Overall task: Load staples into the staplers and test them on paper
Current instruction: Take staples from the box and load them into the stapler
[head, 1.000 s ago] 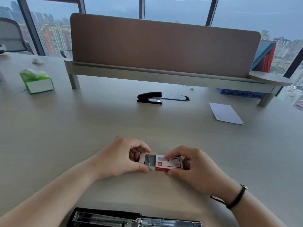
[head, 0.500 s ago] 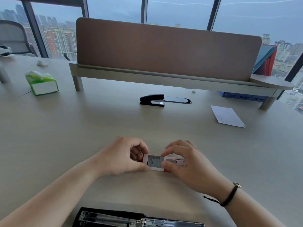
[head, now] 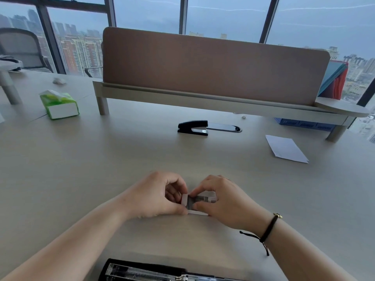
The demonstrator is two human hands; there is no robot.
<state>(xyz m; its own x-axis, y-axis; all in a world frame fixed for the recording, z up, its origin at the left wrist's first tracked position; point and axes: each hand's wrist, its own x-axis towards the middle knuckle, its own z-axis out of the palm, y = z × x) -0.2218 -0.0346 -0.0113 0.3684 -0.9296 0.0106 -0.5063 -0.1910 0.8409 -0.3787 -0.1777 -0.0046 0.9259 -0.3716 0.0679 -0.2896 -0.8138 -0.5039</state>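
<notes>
Staplers: two; one lies opened (head: 162, 273) nearest, below both wrists; one black, closed (head: 193, 127), far beyond the fingertips.
Staple box (head: 197, 203): one, on the desk (head: 101, 169) between the hands.
Left hand (head: 156, 196): fingers curled, pinching the box's left end.
Right hand (head: 225, 201): fingertips clamped on the tray.
Paper (head: 286, 149): one sheet, far right.
Tissue box (head: 59, 105): one, far left.

Small staple box (head: 197, 201) lies flat, its tray slid open, grey staples showing; opened stapler (head: 154, 272) lies at near edge; black stapler (head: 192, 127) sits closed farther back; white paper (head: 286, 148) lies flat right.
</notes>
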